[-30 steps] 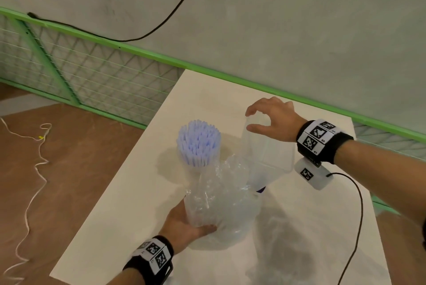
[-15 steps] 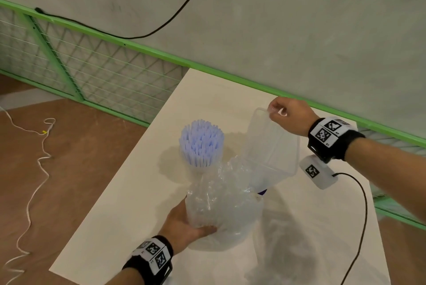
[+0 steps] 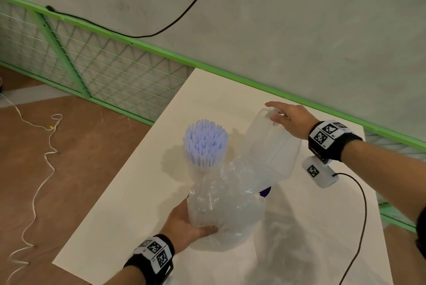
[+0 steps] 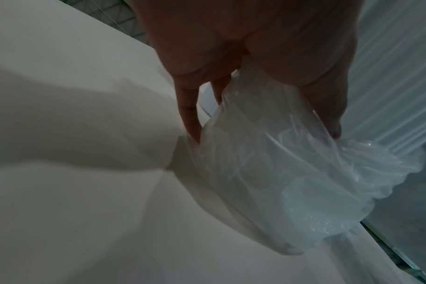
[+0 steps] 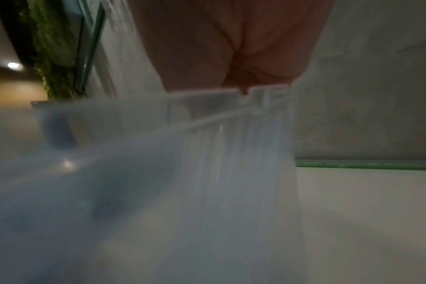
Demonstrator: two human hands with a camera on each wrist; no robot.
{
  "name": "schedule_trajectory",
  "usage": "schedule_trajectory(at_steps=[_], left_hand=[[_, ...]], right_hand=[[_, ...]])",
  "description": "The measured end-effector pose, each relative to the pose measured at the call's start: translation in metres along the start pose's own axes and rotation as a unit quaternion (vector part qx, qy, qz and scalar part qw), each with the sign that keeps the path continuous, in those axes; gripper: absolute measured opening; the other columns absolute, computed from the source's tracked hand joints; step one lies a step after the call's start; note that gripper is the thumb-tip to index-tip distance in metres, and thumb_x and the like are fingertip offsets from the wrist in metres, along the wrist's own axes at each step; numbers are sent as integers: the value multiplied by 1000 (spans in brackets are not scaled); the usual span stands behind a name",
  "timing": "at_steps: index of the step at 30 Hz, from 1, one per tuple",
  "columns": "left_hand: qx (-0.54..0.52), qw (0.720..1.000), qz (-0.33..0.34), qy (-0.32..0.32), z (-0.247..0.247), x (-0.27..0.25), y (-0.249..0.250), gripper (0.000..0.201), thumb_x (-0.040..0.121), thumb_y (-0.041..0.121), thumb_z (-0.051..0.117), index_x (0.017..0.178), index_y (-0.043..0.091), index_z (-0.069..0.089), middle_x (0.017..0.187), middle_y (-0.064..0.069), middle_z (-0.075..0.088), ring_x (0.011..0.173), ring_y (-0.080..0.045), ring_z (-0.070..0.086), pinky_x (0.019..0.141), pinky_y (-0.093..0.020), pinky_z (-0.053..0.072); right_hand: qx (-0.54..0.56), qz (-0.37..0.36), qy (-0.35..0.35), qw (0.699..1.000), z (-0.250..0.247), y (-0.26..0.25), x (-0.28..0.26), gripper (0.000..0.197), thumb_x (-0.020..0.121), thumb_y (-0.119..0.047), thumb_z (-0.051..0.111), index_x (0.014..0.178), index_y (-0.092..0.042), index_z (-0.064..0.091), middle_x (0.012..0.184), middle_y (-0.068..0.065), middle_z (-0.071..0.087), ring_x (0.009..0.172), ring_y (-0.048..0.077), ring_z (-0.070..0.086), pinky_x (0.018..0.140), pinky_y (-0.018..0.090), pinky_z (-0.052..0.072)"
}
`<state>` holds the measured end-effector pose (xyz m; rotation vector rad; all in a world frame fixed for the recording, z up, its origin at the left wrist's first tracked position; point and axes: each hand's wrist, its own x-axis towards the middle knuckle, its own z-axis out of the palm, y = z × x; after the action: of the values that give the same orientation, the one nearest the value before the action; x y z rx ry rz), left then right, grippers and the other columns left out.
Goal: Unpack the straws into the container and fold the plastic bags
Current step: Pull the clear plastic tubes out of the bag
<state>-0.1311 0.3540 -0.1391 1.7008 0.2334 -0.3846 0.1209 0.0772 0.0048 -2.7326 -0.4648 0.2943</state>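
A bundle of pale blue straws (image 3: pixel 205 144) stands upright on the white table (image 3: pixel 129 204). Its clear plastic bag (image 3: pixel 226 204) is crumpled down around the lower part. My left hand (image 3: pixel 191 222) grips the bag at its base, thumb in front; the left wrist view shows its fingers (image 4: pixel 190 123) curled round the bag (image 4: pixel 292 173). A clear plastic container (image 3: pixel 272 146) leans tilted right of the straws. My right hand (image 3: pixel 274 112) holds it by the upper rim. The right wrist view shows the blurred container (image 5: pixel 207 173) under the palm.
A small dark blue thing (image 3: pixel 265 191) shows behind the bag, under the container. A black cable (image 3: pixel 362 204) runs across the table's right side from the wrist unit. A green mesh fence (image 3: pixel 110 72) and a grey wall stand behind; the table's left edge drops to brown floor.
My right hand has shifted right along the container's top and now holds its upper rim; the container leans more. My left hand, the bag and the straws have stayed put.
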Motion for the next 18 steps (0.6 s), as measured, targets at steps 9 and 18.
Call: schedule_trajectory(at_steps=[9, 18], left_hand=[[13, 1000, -5, -4, -1, 1, -3, 82, 48, 44, 96, 121, 30, 61, 106, 19, 72, 99, 2, 67, 93, -26, 53], [28, 999, -18, -6, -1, 4, -8, 80, 46, 49, 95, 118, 28, 64, 104, 15, 74, 96, 0, 69, 89, -25, 54]], right_hand=[[-109, 9, -98, 989, 0, 5, -8, 55, 105, -37, 27, 156, -24, 12, 159, 3, 28, 143, 26, 31, 116, 43, 26], [54, -91, 92, 990, -23, -52, -83, 43, 91, 4, 43, 124, -19, 58, 114, -1, 66, 102, 19, 62, 89, 29, 47]])
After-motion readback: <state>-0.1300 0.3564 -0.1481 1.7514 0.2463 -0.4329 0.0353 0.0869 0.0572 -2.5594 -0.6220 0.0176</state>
